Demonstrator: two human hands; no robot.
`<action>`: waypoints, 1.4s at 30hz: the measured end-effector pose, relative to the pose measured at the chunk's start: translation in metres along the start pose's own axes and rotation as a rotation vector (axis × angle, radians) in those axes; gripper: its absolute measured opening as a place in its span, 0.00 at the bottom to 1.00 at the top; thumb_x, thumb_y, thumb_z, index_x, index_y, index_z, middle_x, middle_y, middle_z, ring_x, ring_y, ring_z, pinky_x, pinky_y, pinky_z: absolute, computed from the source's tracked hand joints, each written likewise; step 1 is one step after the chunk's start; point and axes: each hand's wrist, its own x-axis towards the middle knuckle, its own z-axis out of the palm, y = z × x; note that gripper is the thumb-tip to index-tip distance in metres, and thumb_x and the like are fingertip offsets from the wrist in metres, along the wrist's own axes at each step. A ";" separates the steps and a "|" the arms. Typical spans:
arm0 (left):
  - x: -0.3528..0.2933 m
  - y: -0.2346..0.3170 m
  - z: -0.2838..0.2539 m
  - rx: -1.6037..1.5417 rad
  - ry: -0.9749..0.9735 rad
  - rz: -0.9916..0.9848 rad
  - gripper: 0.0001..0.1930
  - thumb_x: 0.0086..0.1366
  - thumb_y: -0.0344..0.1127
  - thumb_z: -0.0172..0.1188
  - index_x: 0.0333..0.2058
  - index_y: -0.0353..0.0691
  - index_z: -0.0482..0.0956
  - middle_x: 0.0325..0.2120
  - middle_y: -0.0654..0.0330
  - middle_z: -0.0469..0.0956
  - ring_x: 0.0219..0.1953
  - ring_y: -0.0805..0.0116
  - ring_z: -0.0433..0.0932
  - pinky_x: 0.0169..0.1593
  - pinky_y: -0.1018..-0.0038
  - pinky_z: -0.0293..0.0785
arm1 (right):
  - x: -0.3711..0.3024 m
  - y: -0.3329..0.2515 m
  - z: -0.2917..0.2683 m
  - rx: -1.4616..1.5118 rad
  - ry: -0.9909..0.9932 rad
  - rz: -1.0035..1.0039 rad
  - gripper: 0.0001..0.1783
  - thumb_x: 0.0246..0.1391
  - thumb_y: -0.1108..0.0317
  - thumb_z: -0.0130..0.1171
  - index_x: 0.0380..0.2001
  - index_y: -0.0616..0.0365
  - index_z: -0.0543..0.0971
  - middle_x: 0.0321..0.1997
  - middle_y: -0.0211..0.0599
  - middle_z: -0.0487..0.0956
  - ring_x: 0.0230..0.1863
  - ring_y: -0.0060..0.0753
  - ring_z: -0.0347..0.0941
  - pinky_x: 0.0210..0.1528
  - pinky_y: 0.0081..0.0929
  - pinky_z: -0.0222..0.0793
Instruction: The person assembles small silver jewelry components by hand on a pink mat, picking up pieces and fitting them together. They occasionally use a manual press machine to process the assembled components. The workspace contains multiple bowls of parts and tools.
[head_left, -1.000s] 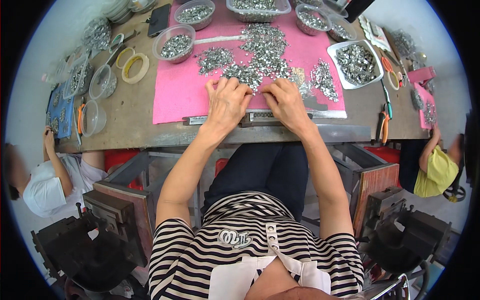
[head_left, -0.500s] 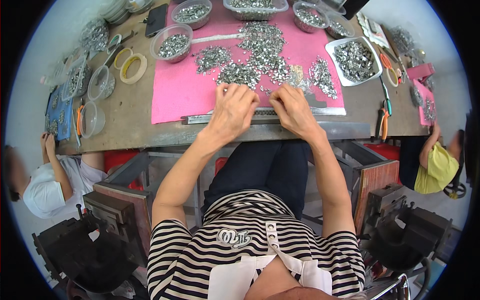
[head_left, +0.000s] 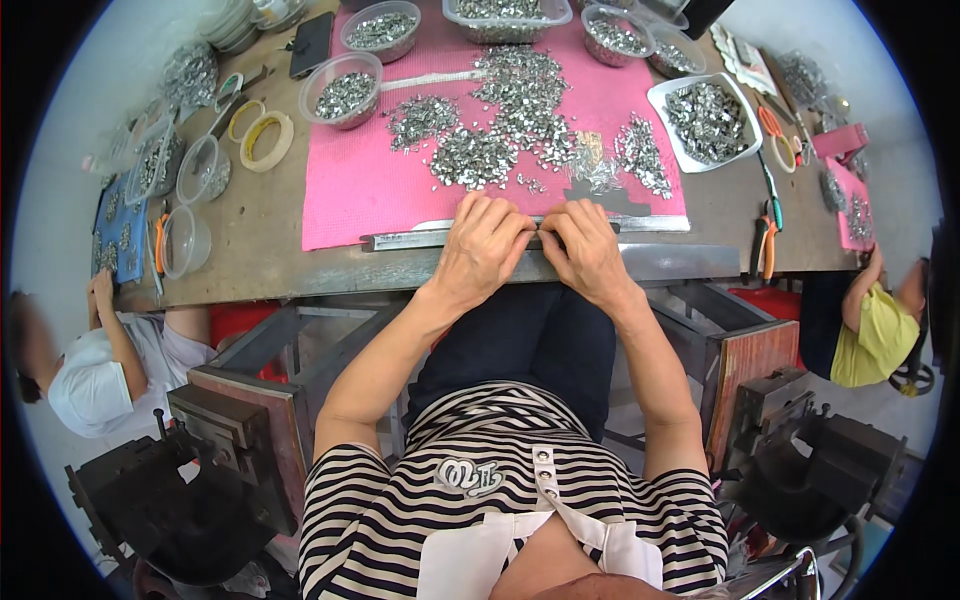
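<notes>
My left hand (head_left: 482, 240) and my right hand (head_left: 585, 245) are nearly touching over a long metal rail (head_left: 400, 241) at the front edge of a pink mat (head_left: 345, 190). The fingers of both are bent and pinched together above the rail. Whatever small thing lies between the fingertips is hidden. Just beyond the hands lie heaps of small shiny metal pieces (head_left: 473, 158). A few loose pieces (head_left: 531, 184) are scattered nearest my fingers. A bundle of thin pale pins (head_left: 597, 172) lies past my right hand, beside a grey flat patch (head_left: 625, 203).
Clear tubs of metal pieces (head_left: 342, 95) stand along the mat's far side. A white square dish (head_left: 705, 120) is at the right, near orange-handled pliers (head_left: 763, 245). Tape rolls (head_left: 266, 141) lie at the left. A person sits at each side (head_left: 95, 370).
Both hands have come closer to me and nearer each other, down from the edge of the heaps to the rail. The fingertips now almost meet.
</notes>
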 end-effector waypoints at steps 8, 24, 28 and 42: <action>0.007 -0.022 -0.020 0.225 -0.001 -0.127 0.11 0.66 0.33 0.65 0.46 0.42 0.84 0.48 0.59 0.81 0.52 0.54 0.74 0.62 0.46 0.60 | 0.012 0.007 -0.002 0.026 -0.051 0.032 0.12 0.54 0.74 0.65 0.43 0.57 0.82 0.42 0.35 0.80 0.46 0.41 0.75 0.50 0.39 0.67; -0.010 -0.026 -0.049 0.071 -0.113 -0.251 0.10 0.66 0.39 0.66 0.45 0.46 0.88 0.46 0.66 0.85 0.58 0.56 0.73 0.66 0.42 0.52 | 0.033 0.021 -0.005 0.016 -0.193 -0.002 0.10 0.58 0.74 0.64 0.43 0.57 0.86 0.48 0.33 0.83 0.56 0.42 0.75 0.59 0.40 0.64; -0.002 -0.030 -0.041 0.160 -0.012 -0.271 0.06 0.61 0.34 0.70 0.37 0.47 0.87 0.33 0.67 0.82 0.43 0.64 0.74 0.57 0.55 0.58 | 0.038 0.014 0.007 0.000 -0.106 0.096 0.05 0.57 0.74 0.65 0.38 0.57 0.85 0.36 0.35 0.78 0.44 0.41 0.73 0.49 0.39 0.65; 0.012 -0.032 -0.022 0.302 -0.068 -0.244 0.04 0.59 0.36 0.70 0.32 0.46 0.84 0.30 0.66 0.79 0.40 0.61 0.74 0.55 0.54 0.59 | 0.049 0.012 0.030 -0.045 -0.089 0.050 0.04 0.57 0.71 0.65 0.34 0.57 0.80 0.34 0.37 0.75 0.41 0.43 0.72 0.46 0.40 0.63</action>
